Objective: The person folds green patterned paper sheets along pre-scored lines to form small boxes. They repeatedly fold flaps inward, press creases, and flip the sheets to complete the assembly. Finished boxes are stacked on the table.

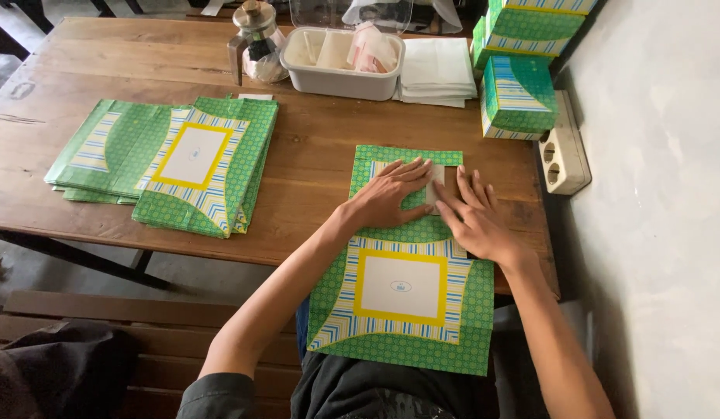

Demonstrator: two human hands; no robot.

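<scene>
A flat green cardboard box blank with yellow-framed white panel and blue stripes lies on the wooden table, hanging over the near edge onto my lap. My left hand presses flat on its upper part, fingers spread toward a small pale flap. My right hand lies flat beside it, fingertips touching the same flap. Neither hand grips anything.
A stack of the same green flat blanks lies at the left. At the back stand a glass jar, a white tub, white sheets and folded green boxes. A wall socket strip is at the right. A bench is below.
</scene>
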